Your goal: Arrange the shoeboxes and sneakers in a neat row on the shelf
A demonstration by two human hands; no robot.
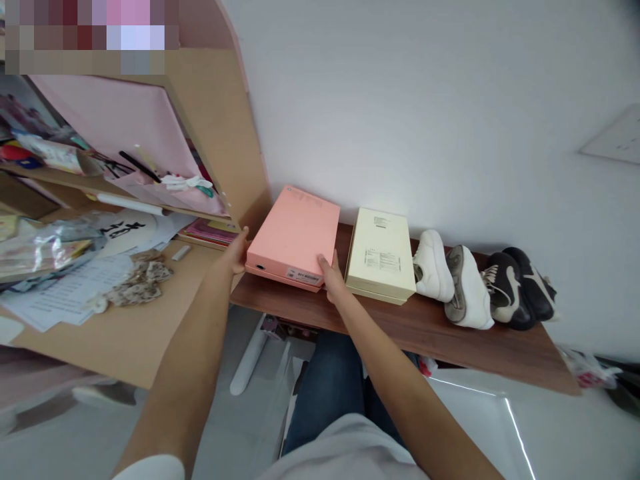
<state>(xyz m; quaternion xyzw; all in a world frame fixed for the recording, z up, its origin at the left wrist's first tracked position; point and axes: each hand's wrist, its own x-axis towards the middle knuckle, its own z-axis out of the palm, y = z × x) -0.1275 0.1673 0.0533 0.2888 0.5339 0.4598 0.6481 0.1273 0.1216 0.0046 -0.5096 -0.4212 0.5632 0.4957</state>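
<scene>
A pink shoebox (300, 230) with a barcode label on its front side lies at the left end of a brown wooden shelf (425, 327). My left hand (237, 252) is against its left side, fingers partly hidden by the box. At the front right corner, my right hand (332, 275) grips the box, thumb on the lid and fingers along the right side. Just to the right stands a cream shoebox (381, 253), apart from the pink one. Beyond it sit a white shoe (435, 267), a second white shoe (470, 287) and a pair of black sneakers (513, 290).
On the left, a desk (185, 293) holds papers (95, 283), a brown patterned scrunchie-like cloth (140, 280) and plastic-wrapped items (50, 250). Its upright side panel (220, 113) rises close to the pink box. Behind the shelf is a white wall (425, 107). A white roll (249, 357) leans below.
</scene>
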